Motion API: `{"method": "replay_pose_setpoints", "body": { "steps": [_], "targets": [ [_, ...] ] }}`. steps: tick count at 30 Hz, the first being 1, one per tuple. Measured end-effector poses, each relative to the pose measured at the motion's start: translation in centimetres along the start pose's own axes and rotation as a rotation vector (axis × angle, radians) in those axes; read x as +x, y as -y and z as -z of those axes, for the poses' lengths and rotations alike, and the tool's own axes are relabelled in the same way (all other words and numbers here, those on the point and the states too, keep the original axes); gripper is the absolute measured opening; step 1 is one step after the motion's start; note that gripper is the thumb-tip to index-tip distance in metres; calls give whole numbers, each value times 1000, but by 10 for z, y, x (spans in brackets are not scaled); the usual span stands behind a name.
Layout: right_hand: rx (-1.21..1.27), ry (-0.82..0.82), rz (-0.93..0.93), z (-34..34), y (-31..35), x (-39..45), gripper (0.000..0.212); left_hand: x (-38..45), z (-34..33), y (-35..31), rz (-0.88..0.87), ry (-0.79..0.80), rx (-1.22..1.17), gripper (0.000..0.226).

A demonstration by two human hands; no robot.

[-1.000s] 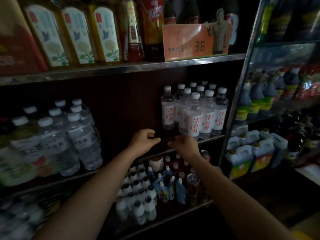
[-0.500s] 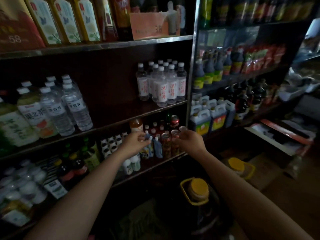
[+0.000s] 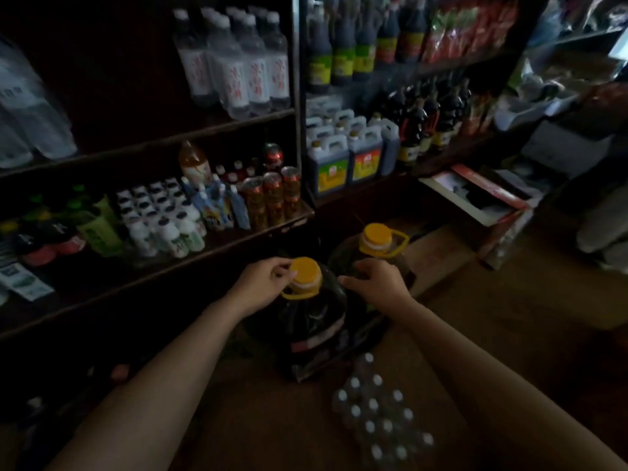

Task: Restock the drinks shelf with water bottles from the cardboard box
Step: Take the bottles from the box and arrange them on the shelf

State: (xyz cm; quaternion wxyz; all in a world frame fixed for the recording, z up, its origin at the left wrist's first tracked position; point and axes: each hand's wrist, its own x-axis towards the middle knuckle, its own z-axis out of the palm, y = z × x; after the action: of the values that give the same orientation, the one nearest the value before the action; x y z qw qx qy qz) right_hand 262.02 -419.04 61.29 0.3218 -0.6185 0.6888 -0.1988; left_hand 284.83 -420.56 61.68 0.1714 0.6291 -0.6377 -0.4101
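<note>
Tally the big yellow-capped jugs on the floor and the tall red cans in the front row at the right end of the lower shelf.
Yellow-capped jugs: 2
Red cans: 3
Total: 5

You're looking at a dim, underexposed scene; daylight enters weakly from the upper right. The dark wooden shelf unit [image 3: 217,124] sinks into shadow at left. Edges bow with wide-angle distortion, and everything looks softly blurred.
</note>
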Motion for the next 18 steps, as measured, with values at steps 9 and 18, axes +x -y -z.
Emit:
{"method": "replay_pose_setpoints", "body": {
  "steps": [9, 18],
  "targets": [
    [4, 32, -135, -72, -161, -18, 47, 21, -168, 93, 68, 140, 55, 43],
    [36, -28, -223, -199, -335, 25, 25, 133, -341, 230, 88, 244, 26, 47]
  ]
}}
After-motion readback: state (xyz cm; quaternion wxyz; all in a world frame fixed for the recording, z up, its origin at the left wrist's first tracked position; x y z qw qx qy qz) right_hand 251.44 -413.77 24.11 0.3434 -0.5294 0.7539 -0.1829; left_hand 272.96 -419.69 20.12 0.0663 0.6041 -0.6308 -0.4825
